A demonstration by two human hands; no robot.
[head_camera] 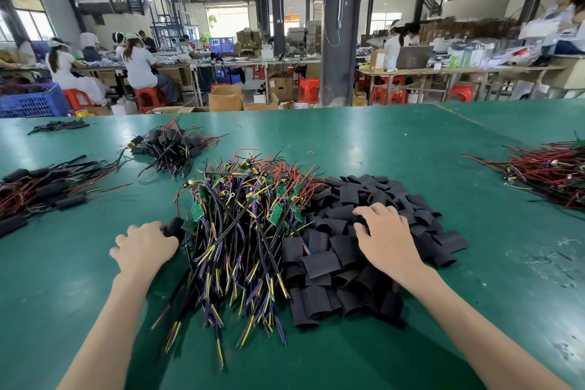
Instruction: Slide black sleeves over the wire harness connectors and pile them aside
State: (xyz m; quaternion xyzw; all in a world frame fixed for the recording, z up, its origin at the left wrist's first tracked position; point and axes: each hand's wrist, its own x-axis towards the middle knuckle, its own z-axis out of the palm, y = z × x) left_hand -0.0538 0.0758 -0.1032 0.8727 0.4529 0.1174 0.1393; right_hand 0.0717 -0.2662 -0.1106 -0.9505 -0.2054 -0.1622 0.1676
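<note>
Green surface (380, 142), left grip (144, 247) closed on a sleeved harness (174, 226) at the left edge of the wire harness pile (240, 215), right grip (384, 237) open (fingers spread), resting on the black sleeves heap (329, 263), sleeved bundles (47, 190) far left.

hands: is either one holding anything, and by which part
The left hand pinches a black sleeve by its near end. The right hand rests on the sleeve pile; a grip there cannot be told.

Beyond the green table (395, 142) stand red stools (308, 90) and cardboard boxes (224, 100) (some open).
</note>
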